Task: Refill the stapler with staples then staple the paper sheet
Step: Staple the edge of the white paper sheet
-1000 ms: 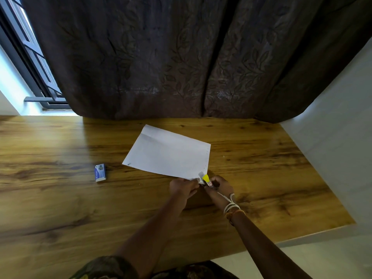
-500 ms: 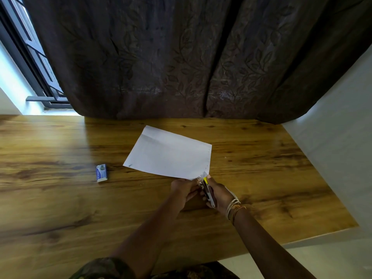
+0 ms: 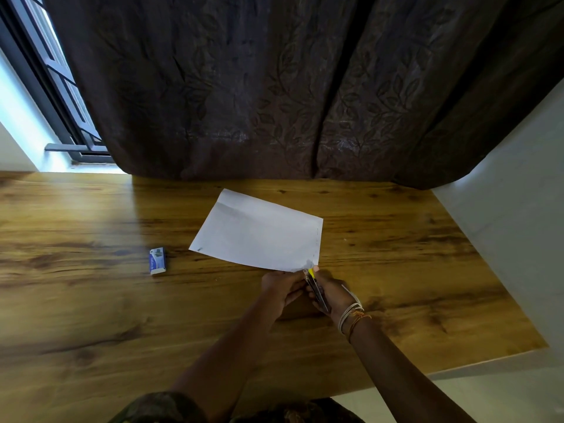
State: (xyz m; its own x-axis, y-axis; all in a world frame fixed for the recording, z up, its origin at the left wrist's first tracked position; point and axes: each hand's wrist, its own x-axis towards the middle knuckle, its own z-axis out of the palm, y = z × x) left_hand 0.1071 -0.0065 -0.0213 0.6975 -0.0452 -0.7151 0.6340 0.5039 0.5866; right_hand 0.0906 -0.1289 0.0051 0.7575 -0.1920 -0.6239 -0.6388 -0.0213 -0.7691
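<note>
Stapler (image 3: 316,286) sits gripped in your right hand (image 3: 331,293), nose at the paper sheet's (image 3: 259,236) near-right corner; your left hand (image 3: 282,288) probably pinches that corner steady.

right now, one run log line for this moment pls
phase: stapling | right hand: grips stapler at near right corner of paper sheet | left hand: at same corner | staple box: on table, left of sheet

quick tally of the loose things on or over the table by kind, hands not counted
paper sheet: 1
stapler: 1, gripped by the right hand at the sheet's near corner
small blue box: 1
total: 3
</note>
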